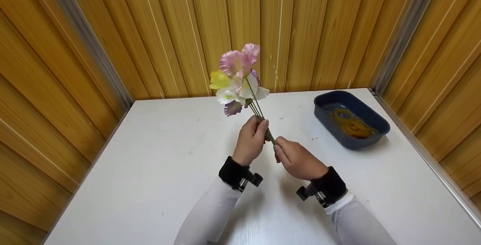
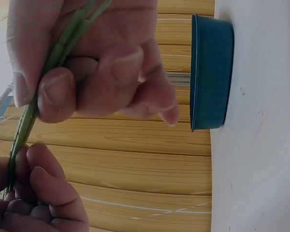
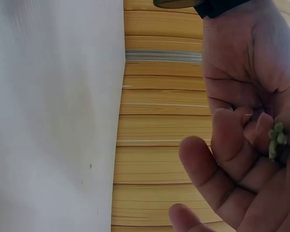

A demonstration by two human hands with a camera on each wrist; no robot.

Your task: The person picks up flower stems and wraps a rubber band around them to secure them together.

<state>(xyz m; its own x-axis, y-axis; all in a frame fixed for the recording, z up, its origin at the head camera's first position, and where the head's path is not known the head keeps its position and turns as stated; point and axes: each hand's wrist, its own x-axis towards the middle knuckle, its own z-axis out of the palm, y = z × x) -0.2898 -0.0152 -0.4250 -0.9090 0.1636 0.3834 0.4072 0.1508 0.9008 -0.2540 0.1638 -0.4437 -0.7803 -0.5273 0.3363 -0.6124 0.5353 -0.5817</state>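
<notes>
A bunch of artificial flowers [image 1: 240, 72] with pink, white, yellow and purple blooms stands tilted over the table in the head view. My left hand [image 1: 251, 139] grips its green stems below the blooms. Lower down, my right hand [image 1: 298, 158] pinches the same stems near their ends. The left wrist view has the stems [image 2: 63, 48] running between the thumb and fingertips of the right hand, down to the left hand [image 2: 53, 193]. Stem ends [image 3: 278, 137] poke out beside the fingers in the right wrist view.
A dark blue basin [image 1: 324, 124] stands at the table's right rear, holding thin yellow bands [image 1: 353, 127] in loops. Wood-patterned panels [image 1: 240, 19] wall in the white table [image 1: 158, 155] at the back and both sides.
</notes>
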